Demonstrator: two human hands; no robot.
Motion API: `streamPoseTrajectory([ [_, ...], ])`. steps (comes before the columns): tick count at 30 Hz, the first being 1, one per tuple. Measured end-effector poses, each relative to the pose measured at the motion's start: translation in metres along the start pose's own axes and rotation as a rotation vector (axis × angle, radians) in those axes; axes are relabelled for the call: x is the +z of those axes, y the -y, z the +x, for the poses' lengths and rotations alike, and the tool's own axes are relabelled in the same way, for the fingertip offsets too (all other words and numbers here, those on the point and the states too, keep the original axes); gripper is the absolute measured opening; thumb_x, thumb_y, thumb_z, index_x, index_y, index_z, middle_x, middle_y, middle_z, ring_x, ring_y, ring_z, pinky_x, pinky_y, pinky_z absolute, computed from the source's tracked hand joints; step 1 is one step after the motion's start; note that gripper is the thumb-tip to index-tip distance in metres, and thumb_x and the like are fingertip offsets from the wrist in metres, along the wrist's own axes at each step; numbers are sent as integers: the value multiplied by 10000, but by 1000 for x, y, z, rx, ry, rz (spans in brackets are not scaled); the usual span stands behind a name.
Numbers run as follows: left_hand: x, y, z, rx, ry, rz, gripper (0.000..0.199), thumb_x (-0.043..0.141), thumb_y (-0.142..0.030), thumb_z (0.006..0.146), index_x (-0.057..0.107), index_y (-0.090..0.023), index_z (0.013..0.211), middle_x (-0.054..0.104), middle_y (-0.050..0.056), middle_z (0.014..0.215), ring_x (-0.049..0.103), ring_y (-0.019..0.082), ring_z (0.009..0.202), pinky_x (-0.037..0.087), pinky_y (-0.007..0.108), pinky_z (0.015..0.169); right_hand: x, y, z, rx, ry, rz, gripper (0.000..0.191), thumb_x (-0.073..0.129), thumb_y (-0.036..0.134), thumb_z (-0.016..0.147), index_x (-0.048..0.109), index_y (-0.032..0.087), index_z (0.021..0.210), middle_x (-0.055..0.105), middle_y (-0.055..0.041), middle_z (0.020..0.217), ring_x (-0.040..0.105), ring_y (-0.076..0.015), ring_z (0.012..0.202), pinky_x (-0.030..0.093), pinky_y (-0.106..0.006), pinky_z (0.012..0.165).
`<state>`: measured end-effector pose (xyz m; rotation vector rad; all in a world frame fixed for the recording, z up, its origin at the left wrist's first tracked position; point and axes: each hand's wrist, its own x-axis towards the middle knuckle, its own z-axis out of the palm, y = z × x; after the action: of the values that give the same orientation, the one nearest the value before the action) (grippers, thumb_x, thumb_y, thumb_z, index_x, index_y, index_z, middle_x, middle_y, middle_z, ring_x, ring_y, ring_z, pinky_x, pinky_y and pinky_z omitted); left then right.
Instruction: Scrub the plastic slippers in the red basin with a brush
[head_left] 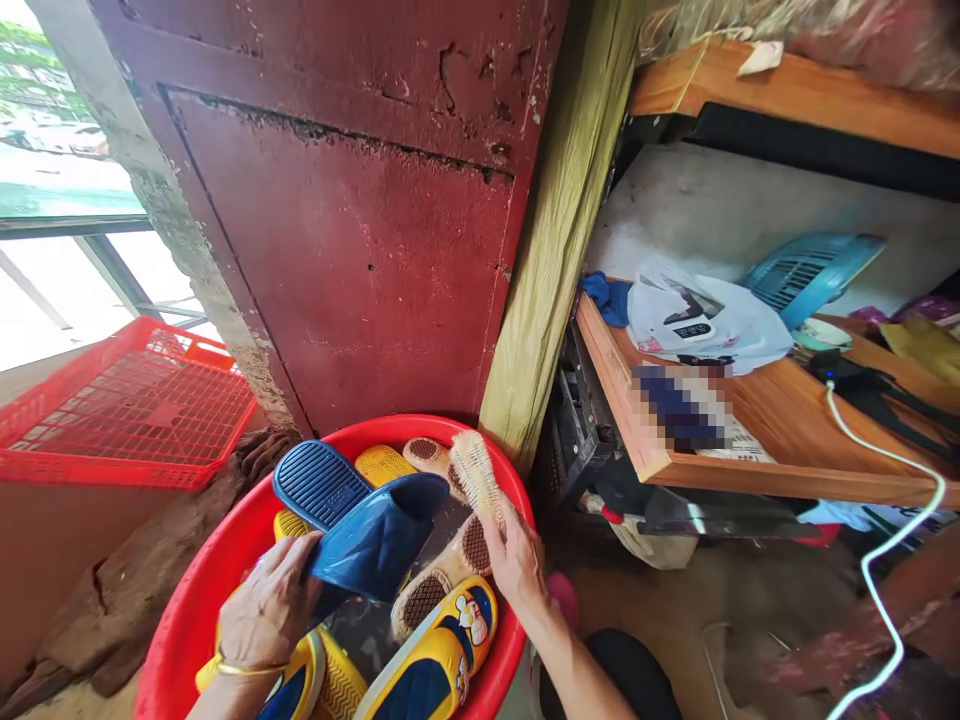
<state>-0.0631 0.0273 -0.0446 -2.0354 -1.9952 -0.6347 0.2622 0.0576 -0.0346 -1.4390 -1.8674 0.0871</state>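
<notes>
My left hand [274,598] is closed on the edge of a dark blue slipper [384,535], holding it over a red tub [174,610]. A scrub brush [474,468] with pale bristles is gripped in my right hand [517,560], near the tub's right rim, apart from the slipper. Another blue slipper [319,485] shows its ribbed surface at the tub's left side. Yellow slippers with cartoon figures [442,650] and tan slippers with brown patterned soles [424,600] lie in the tub, in what looks like water. My left fingers are partly hidden by the slipper.
A dark red door [337,260] stands behind the tub, beside a yellowish post [555,240]. On the left sits a red plastic basket [127,400]. At right, a wooden shelf [787,400] holds a white plastic bag [705,310], a blue fan [814,275] and a white cable [874,580].
</notes>
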Motion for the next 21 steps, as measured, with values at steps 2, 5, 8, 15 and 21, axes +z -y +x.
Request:
streamPoseTrajectory([
  [2,2,1,-2,47,-34,16,327,450,-331,863,665,-194,1068,751,141,961,722,299,911,563,366,791,1,8,-4,-49,5,55,521,376,337,1047,447,168,1535,687,-144,1305,678,-238,1158,555,-338,992],
  [5,5,-4,-6,95,-51,-13,334,433,-314,869,641,-219,1113,744,143,1009,706,310,969,546,394,856,8,20,-8,-186,149,83,512,391,316,1026,491,154,1501,688,-151,1301,687,-255,1135,567,-358,975],
  [8,2,-7,-7,63,-29,-69,317,455,-312,847,626,-247,1106,742,135,1043,698,317,1008,536,405,877,16,18,-2,-142,225,17,504,369,282,1018,516,155,1483,736,-154,1186,721,-260,1032,589,-377,924],
  [15,-17,23,13,-233,61,-111,343,404,-385,878,609,-219,1098,732,159,1115,696,357,1009,550,438,802,20,5,-5,56,273,-33,567,374,287,1021,360,149,1571,625,-167,1399,625,-245,1252,524,-362,1020],
  [21,-6,41,28,-163,381,-200,433,469,-509,818,650,-213,1079,762,159,1068,717,340,1030,537,435,910,32,8,-27,64,563,-356,527,465,190,945,530,159,1467,762,-179,1047,735,-310,962,553,-440,854],
])
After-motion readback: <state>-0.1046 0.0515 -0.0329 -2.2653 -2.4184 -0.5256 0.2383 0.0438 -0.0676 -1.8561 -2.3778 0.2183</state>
